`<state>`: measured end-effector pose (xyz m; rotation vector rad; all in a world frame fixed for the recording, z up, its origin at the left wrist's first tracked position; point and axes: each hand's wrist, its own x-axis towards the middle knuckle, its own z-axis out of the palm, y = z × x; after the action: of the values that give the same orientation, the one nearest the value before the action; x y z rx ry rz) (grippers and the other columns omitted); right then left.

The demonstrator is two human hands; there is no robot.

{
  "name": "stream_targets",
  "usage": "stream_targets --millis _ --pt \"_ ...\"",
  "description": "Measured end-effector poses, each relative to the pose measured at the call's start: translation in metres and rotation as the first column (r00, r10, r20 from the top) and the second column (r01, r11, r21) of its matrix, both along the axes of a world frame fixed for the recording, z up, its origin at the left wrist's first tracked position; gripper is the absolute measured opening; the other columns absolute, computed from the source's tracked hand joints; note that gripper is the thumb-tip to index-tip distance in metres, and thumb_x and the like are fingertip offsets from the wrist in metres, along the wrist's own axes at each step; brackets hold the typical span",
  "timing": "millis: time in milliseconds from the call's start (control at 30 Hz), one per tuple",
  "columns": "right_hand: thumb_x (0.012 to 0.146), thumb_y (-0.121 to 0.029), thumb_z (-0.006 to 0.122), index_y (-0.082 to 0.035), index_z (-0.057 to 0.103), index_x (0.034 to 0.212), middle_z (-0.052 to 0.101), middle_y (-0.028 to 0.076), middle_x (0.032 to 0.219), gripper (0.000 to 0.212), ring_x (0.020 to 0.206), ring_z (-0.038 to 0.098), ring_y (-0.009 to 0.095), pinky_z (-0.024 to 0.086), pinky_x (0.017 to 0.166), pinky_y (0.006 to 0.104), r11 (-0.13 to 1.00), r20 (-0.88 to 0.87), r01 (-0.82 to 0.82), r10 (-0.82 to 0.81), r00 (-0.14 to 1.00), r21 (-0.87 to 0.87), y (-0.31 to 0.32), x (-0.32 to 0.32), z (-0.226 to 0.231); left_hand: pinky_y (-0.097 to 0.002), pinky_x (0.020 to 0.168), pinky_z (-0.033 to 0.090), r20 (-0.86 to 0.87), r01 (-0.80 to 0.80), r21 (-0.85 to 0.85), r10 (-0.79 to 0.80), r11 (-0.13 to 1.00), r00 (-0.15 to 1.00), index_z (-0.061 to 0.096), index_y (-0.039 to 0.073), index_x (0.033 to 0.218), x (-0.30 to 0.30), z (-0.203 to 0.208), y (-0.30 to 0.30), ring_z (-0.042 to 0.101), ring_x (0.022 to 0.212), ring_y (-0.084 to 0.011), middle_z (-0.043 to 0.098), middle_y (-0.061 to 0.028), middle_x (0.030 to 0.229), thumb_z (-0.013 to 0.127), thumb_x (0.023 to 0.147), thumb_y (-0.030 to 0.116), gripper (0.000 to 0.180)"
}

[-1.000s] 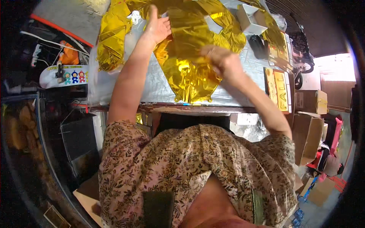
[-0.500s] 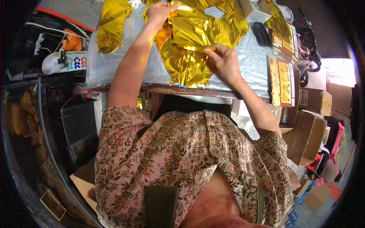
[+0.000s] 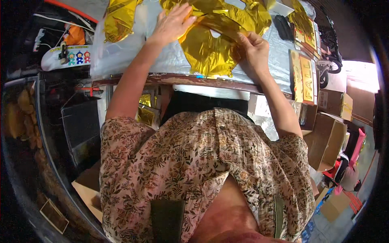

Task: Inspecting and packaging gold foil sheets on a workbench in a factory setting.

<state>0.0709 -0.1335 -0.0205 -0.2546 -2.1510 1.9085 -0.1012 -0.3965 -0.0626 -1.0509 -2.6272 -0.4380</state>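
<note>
A flat gold foil balloon (image 3: 208, 54) lies on the silver-grey covered table (image 3: 164, 62), its near end close to the front edge. Part of it is folded over, with a small gap showing the table beneath. My right hand (image 3: 256, 47) pinches the fold's right side between thumb and fingers. Across the fold's left end, my left hand (image 3: 173, 25) rests with its fingers stretched out. More crumpled gold foil spreads behind both hands, partly cut off by the upper edge. Another flat gold foil balloon (image 3: 119, 22) lies apart at the left.
Right of the foil are a black case (image 3: 283, 27), a white box (image 3: 279, 7) and flat printed packages (image 3: 304, 79). Cardboard boxes (image 3: 329, 139) stand below on the right. A skateboard (image 3: 69, 57) with coloured figures sits left of the table.
My right hand has moved up and right, folding the foil over. My left hand has come down and flattened out, its fingers now spread on the foil. The view has shifted slightly.
</note>
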Motion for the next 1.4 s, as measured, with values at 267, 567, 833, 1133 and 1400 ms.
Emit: stream_targets --millis 267,567,833,1133,1400 --pt "0.090 -0.005 0.073 -0.001 0.074 0.107 0.077 0.012 0.097 0.017 0.071 0.071 0.016 0.056 0.064 0.0285 0.649 -0.239 0.112 0.111 0.965 0.753 -0.020 0.016 0.004 -0.0620 0.118 0.023 0.227 -0.123 0.133 0.091 0.983 0.970 0.042 0.010 0.154 0.014 0.034 0.021 0.036 0.146 -0.0373 0.044 -0.0178 0.157 0.054 0.101 0.037 0.061" --pt "0.076 -0.007 0.082 -0.004 0.072 0.102 0.077 0.006 0.108 0.027 0.094 0.075 0.025 0.061 0.080 0.0341 0.330 -0.212 0.100 0.323 0.922 0.939 -0.025 0.027 0.000 -0.0615 0.114 0.030 0.198 -0.130 0.116 0.105 0.985 0.974 0.052 0.007 0.145 0.016 0.042 0.019 0.044 0.142 -0.0335 0.050 -0.0148 0.154 0.053 0.103 0.036 0.051" --pt "0.075 -0.010 0.083 -0.005 0.072 0.103 0.076 0.005 0.112 0.031 0.097 0.074 0.023 0.060 0.083 0.0339 0.313 -0.165 0.058 0.329 0.930 0.948 -0.025 0.038 0.006 -0.0587 0.113 0.031 0.204 -0.134 0.174 0.097 0.976 0.974 0.056 0.007 0.140 0.017 0.045 0.024 0.046 0.140 -0.0329 0.052 -0.0142 0.152 0.054 0.103 0.035 0.046" --pt "0.076 -0.011 0.083 -0.004 0.072 0.103 0.076 0.007 0.112 0.030 0.098 0.074 0.025 0.060 0.083 0.0350 0.299 -0.121 0.009 0.359 0.926 0.954 -0.031 0.048 0.015 -0.0564 0.113 0.030 0.148 -0.104 0.179 0.077 0.978 0.986 0.057 0.006 0.140 0.013 0.035 0.023 0.047 0.140 -0.0326 0.053 -0.0146 0.151 0.052 0.104 0.035 0.046" --pt "0.087 -0.026 0.079 -0.002 0.073 0.106 0.075 0.012 0.115 0.032 0.105 0.072 0.033 0.056 0.096 0.0436 0.317 -0.080 -0.055 0.397 0.914 0.947 -0.032 0.054 0.043 -0.0573 0.114 0.028 0.354 -0.157 -0.264 0.247 0.952 0.902 0.055 0.006 0.144 0.026 0.078 0.020 0.042 0.145 -0.0327 0.048 -0.0154 0.156 0.050 0.107 0.035 0.048"
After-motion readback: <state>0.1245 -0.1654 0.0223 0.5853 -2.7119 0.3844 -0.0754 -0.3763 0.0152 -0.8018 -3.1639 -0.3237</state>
